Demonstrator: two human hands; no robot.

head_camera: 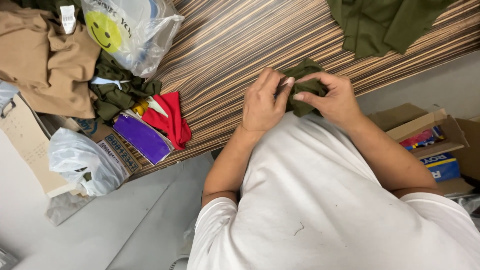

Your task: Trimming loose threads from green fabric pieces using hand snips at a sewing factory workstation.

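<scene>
Bunching a small olive-green cloth [306, 86] at the near edge of the striped wooden counter [225, 55], both hands work close against the person's white shirt [320, 200]. The left hand [262, 102] presses its fingers into the near side of the cloth, thumb and fingers pinched closed on a fold. The right hand [334, 97] wraps the cloth from the other side, its grip likewise clamped on the fabric, thumb tip laid across the front. The two hands touch or nearly touch at the cloth's middle, and the bundle sits just above the counter edge; whether it rests on the wood cannot be told.

Farther along the counter, a second olive garment [385, 22] lies spread at the far right corner, well apart from the hands. To the left sit a tan garment [47, 60], a clear plastic bag with a yellow smiling face [127, 30], a crumpled dark green cloth [117, 90], a red cloth [172, 117] and a flat purple packet [142, 139]. A white plastic bag [82, 160] hangs off the counter's near left end. Open cardboard boxes [430, 140] stand on the floor to the right.
</scene>
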